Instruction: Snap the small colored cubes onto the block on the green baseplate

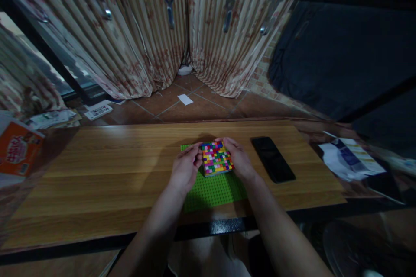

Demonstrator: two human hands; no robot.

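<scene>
A square panel of small multicoloured toy bricks (217,157) sits between my two hands, over the upper part of a green studded baseplate (216,192). At the panel's left edge, my left hand (186,165) has its fingers curled in against the side. My right hand (238,158) is wrapped round the opposite edge, with fingertips at the far right corner. Whether the panel rests on the baseplate or is lifted slightly is hard to tell. Both hands and the panel hide much of the baseplate's far half.
The wooden table (107,173) carries a black smartphone (273,159) right of the baseplate. Beyond the left edge stands an orange and white box (19,149). Papers (351,158) lie past the right edge. Striped curtains (156,43) hang behind, and a white paper (185,99) lies on the tiled floor.
</scene>
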